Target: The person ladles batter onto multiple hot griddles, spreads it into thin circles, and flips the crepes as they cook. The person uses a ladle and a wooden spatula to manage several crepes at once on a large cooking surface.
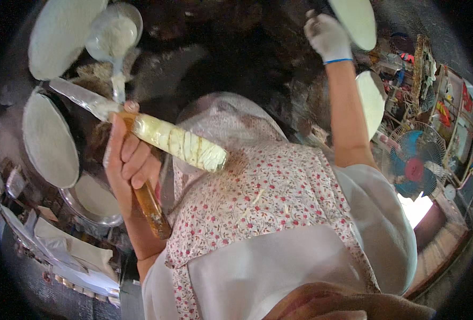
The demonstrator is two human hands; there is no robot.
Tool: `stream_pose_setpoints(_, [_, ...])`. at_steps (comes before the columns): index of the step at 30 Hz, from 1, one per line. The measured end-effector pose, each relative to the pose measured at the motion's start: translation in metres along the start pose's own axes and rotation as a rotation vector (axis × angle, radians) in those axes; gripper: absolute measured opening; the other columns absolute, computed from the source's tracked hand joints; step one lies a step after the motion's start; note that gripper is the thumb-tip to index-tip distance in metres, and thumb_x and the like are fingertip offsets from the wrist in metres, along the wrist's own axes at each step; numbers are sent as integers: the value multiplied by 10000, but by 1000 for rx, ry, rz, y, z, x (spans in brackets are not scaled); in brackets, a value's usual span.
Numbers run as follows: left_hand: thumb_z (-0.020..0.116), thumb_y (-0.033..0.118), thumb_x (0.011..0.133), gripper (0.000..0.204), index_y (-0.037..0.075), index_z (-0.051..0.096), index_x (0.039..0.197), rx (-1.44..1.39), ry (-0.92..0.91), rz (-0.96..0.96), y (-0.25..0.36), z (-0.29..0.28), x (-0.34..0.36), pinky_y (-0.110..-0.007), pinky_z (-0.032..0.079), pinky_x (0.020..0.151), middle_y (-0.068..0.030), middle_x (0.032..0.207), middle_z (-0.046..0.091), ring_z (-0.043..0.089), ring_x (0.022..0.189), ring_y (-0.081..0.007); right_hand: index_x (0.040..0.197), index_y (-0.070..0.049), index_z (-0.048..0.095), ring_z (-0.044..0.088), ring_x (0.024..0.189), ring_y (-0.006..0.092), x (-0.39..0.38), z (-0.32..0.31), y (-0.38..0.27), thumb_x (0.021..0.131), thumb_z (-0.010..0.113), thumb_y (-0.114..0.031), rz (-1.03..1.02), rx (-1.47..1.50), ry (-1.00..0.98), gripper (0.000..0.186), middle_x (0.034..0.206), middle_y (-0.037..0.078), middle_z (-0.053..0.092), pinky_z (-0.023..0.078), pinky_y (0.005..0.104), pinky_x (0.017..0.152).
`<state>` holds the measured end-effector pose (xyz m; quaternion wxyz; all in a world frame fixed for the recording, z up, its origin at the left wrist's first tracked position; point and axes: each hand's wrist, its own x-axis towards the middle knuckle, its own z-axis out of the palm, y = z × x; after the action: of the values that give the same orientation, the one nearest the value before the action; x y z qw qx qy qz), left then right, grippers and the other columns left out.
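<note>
Slanting across the head view's left half, a flat metal spatula [180, 146] with a plastic-wrapped, pale yellow handle is crossed by a ladle [118, 80] with a brown wooden handle. Both are grasped by the left hand [135, 160], raised beside a floral apron [284, 181]. The white-gloved right hand [329, 38] is stretched up near a white disc [358, 22], cut off above; its grip, blurred, cannot be told.

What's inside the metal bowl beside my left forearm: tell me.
The metal bowl holds something whitish, too blurred to name. That filling covers the bowl's bottom, so anything underneath cannot be seen.
</note>
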<state>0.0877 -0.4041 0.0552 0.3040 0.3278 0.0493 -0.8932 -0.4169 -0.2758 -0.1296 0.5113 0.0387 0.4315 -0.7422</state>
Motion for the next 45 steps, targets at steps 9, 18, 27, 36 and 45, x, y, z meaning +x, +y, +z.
stream_pose_setpoints(9, [383, 271, 1160, 391, -34, 457, 1394, 44, -33, 48, 10, -34, 13, -193, 345, 276, 59, 626, 339, 333, 369, -19, 1205, -4, 678, 713, 969, 210, -49, 100, -124, 973, 618, -89, -132, -361, -259, 254, 1081, 132, 731, 635, 299, 769])
stream_pose_setpoints(18, [374, 269, 1161, 381, -25, 456, 1390, 25, -21, 65, 5, -36, 4, -192, 358, 275, 58, 617, 336, 338, 364, -21, 1158, 76, 614, 669, 985, 289, -11, -8, -88, 927, 569, 53, 77, -116, -64, 237, 1163, 183, 680, 612, 366, 801])
stream_pose_setpoints(27, [356, 280, 1163, 358, -9, 445, 1354, 3, 57, 78, 3, -25, 2, -214, 390, 258, 48, 546, 331, 355, 336, -51, 1300, 53, 579, 647, 1055, 275, -23, -9, -118, 884, 475, 102, 179, -16, -193, 432, 1203, 161, 641, 595, 264, 703])
stream_pose_setpoints(36, [341, 304, 1167, 375, 8, 422, 1384, -10, 12, 40, 2, -27, 0, -195, 353, 280, 58, 611, 332, 336, 372, -23, 1322, 30, 578, 646, 1023, 251, -26, -3, -95, 848, 453, 110, 277, 58, -201, 496, 1204, 158, 636, 565, 249, 697])
stream_pose_setpoints(45, [360, 307, 1164, 338, 52, 432, 1375, -78, 44, 52, -6, -18, -15, -203, 370, 297, 68, 612, 329, 332, 373, -34, 1370, 116, 548, 626, 903, 261, 18, -69, 23, 864, 443, 138, 133, 45, 213, 518, 1168, 185, 625, 570, 338, 733])
